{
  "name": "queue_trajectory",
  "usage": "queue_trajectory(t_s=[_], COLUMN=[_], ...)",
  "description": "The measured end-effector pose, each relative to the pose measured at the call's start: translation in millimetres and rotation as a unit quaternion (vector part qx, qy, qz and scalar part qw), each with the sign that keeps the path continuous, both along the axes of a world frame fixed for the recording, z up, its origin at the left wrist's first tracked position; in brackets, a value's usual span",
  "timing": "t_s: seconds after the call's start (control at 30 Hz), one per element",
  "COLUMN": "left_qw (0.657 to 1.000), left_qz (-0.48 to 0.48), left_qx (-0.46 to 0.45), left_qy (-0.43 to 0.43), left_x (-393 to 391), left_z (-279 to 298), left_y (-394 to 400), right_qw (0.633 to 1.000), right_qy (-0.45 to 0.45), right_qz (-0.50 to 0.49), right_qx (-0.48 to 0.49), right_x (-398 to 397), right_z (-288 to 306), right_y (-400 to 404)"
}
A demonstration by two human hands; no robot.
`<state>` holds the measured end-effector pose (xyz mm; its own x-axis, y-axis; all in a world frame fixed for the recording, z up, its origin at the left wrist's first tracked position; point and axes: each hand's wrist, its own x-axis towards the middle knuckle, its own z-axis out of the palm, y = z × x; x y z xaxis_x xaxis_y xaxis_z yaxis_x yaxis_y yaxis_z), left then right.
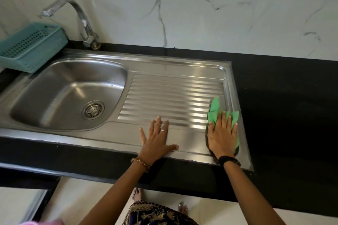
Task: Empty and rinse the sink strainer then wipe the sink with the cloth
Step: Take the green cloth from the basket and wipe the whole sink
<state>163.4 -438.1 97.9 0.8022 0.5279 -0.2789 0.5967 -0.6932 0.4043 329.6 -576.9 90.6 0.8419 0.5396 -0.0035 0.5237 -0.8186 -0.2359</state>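
A stainless steel sink [60, 82] with a ribbed drainboard [164, 95] is set in a black counter. The round metal strainer [93, 110] sits in the drain at the bottom of the basin. My right hand [222, 134] lies flat, fingers spread, pressing a green cloth [215, 110] onto the drainboard's near right corner. My left hand [157, 139] rests flat and empty on the steel rim at the drainboard's front edge, fingers apart.
A chrome tap [80, 18] stands behind the basin, its spout pointing left. A teal perforated basket [29, 45] sits at the basin's back left corner. Black counter [283, 97] extends to the right. A marble-look wall is behind.
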Motion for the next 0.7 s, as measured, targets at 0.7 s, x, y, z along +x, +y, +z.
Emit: queue_trajectory(t_s=[0.7], left_qw=[0.972], left_qz=[0.226], left_qx=[0.05], left_qy=[0.044], left_x=[-76], left_z=[-6], left_y=[65], right_qw=[0.931], right_qy=[0.056], right_qz=[0.361], right_qx=[-0.017], right_x=[-128], right_z=[-1], right_y=[236])
